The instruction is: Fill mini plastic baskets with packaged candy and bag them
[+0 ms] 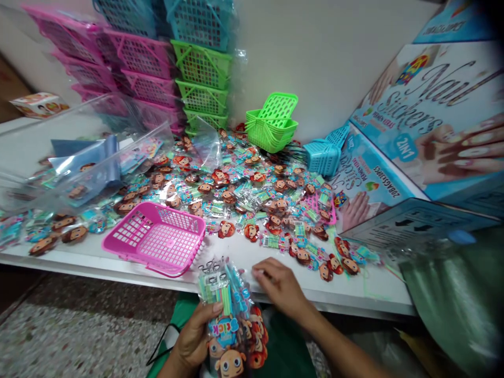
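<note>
My left hand (197, 336) is closed round a bundle of stick candy packets (224, 310), clear sachets with green and blue sticks and cartoon-head cards. The bundle is held upright below the table's front edge, its card heads pointing down. To the right of it, my right hand (277, 283) hovers by the table edge with curled fingers; whatever they hold, if anything, is hidden. A pink plastic basket (157, 236) stands on the table, left of the bundle. Behind my hands, many loose packets (252, 194) of the same kind lie heaped across the white table (232, 257).
Pink, green and blue baskets (202, 68) are stacked against the wall at the back left. Further right stand nested green baskets (271, 126) and blue baskets (323, 155). Nail sticker boxes (433, 115) line the right side. A clear plastic container (153, 136) lies at the left.
</note>
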A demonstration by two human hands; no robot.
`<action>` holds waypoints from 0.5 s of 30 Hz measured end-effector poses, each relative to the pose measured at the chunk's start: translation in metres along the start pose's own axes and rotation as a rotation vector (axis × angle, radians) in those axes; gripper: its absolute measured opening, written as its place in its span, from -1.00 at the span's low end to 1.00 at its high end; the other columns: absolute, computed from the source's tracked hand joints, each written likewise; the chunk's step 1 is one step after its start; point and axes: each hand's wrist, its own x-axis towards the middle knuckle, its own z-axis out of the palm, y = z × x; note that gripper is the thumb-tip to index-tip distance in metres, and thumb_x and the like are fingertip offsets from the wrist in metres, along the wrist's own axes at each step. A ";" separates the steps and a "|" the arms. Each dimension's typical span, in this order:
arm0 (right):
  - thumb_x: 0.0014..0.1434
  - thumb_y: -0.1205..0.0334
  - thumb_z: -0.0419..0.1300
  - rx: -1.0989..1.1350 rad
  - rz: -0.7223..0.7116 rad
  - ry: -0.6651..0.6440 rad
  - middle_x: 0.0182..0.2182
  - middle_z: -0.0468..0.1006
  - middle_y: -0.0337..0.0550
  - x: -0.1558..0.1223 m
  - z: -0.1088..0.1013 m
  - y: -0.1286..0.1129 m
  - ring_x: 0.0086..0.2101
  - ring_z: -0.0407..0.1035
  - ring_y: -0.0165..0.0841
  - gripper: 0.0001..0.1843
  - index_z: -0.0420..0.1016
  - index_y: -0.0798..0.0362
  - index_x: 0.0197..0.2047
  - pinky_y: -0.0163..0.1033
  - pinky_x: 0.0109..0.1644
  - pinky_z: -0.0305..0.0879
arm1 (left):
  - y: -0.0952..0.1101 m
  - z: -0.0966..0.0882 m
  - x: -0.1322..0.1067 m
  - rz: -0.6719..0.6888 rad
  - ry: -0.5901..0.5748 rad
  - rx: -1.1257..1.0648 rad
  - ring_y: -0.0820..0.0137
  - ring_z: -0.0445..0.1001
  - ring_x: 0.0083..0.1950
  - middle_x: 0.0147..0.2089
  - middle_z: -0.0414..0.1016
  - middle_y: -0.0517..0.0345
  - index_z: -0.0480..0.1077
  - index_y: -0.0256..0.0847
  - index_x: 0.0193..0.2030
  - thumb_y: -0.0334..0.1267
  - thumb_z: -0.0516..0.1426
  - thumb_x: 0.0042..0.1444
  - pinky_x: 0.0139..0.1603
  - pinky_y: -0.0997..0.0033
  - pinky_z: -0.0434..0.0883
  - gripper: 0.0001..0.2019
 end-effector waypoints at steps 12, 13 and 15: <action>0.20 -0.04 -0.04 0.239 0.151 0.353 -0.35 0.50 -0.13 0.089 -0.075 0.089 -0.30 0.39 -0.28 -0.63 0.45 0.03 -0.22 -0.12 -0.17 0.32 | -0.003 -0.006 -0.003 0.012 -0.117 0.037 0.15 0.57 -0.22 -0.25 0.60 -0.06 0.35 -0.33 0.10 -0.36 0.26 -0.10 -0.08 0.17 0.45 -0.46; 0.19 -0.08 -0.03 0.322 0.157 0.357 -0.38 0.51 -0.15 0.089 -0.079 0.087 -0.35 0.40 -0.31 -0.61 0.44 0.02 -0.24 -0.14 -0.23 0.35 | -0.003 -0.006 -0.003 0.012 -0.120 0.032 0.15 0.57 -0.22 -0.24 0.60 -0.07 0.35 -0.33 0.09 -0.36 0.26 -0.10 -0.08 0.17 0.44 -0.46; 0.13 -0.14 0.04 0.461 0.159 0.333 -0.41 0.52 -0.17 0.084 -0.080 0.083 -0.41 0.41 -0.33 -0.61 0.44 0.01 -0.29 -0.17 -0.30 0.37 | -0.003 -0.007 -0.001 0.009 -0.129 0.022 0.14 0.57 -0.21 -0.21 0.60 -0.10 0.35 -0.34 0.10 -0.36 0.26 -0.10 -0.07 0.14 0.44 -0.46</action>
